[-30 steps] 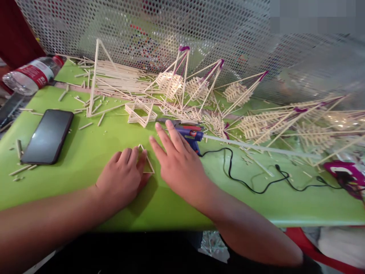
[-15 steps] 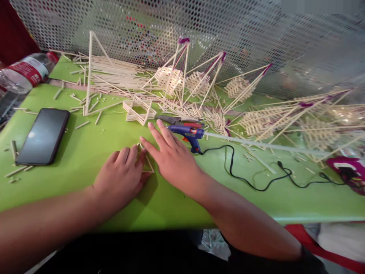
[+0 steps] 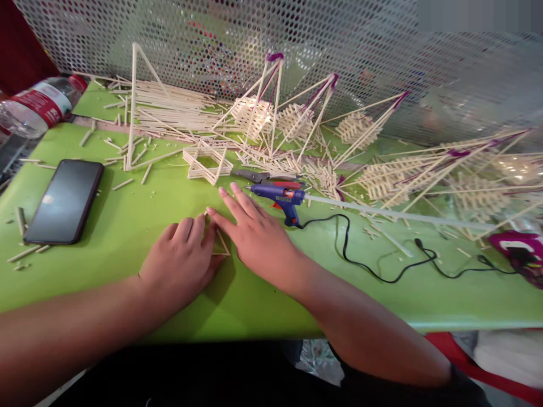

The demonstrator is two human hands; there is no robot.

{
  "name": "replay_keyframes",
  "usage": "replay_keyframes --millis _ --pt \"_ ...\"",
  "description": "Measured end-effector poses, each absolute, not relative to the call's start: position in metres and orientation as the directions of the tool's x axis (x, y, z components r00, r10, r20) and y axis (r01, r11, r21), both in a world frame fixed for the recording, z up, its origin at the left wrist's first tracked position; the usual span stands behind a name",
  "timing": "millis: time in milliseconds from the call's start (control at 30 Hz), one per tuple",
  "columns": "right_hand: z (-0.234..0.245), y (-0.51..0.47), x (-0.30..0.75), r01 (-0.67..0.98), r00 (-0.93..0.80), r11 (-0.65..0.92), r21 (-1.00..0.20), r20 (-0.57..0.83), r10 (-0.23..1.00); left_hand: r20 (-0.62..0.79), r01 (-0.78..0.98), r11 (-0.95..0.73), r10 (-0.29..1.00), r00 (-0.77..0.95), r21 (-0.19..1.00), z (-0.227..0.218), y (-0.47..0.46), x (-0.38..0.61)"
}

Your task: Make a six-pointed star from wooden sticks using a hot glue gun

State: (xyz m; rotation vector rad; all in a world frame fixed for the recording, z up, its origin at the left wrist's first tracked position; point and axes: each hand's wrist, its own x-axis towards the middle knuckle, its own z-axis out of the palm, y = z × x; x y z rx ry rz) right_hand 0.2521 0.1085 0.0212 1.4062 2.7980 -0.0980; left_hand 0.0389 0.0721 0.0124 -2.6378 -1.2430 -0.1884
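Note:
A small triangle of thin sticks [image 3: 219,242] lies flat on the green table [image 3: 127,237]. My left hand [image 3: 180,263] rests on its left side with curled fingers pressing it down. To its right, my right hand [image 3: 250,232] lies flat with fingers stretched out and touches the triangle's top corner. A blue glue gun [image 3: 280,199] lies just beyond my right fingertips, with a long glue stick [image 3: 382,213] running to the right and a black cord [image 3: 382,271] trailing off.
A black phone [image 3: 63,200] lies at the left, a plastic bottle [image 3: 36,107] behind it. A stick star [image 3: 207,161], scissors [image 3: 263,176], loose sticks and several stick frames with purple tips [image 3: 275,102] crowd the back. A perforated screen [image 3: 339,45] closes off the rear.
My right hand has drawn back a little from the glue gun toward the triangle. The left hand has stayed on the triangle. The view has shifted slightly.

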Motion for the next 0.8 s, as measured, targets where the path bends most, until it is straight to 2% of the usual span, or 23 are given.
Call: replay_keyframes --millis 267,433,800 --pt "0.0213 0.1095 0.25 0.814 -0.579 0.575 -0.081 -0.038 0.815 0.184 0.781 -0.609 0.759 0.625 -0.14 0.0147 0.0721 0.0399" --pt "0.017 0.1099 0.2504 0.803 -0.581 0.575 -0.156 0.01 0.814 0.174 0.775 -0.617 0.755 0.632 -0.134 0.0147 0.0723 0.0399" --pt "0.0182 0.1171 0.2552 0.792 -0.594 0.565 -0.232 -0.081 0.8 0.158 0.774 -0.613 0.758 0.632 -0.156 0.0152 0.0719 0.0409"
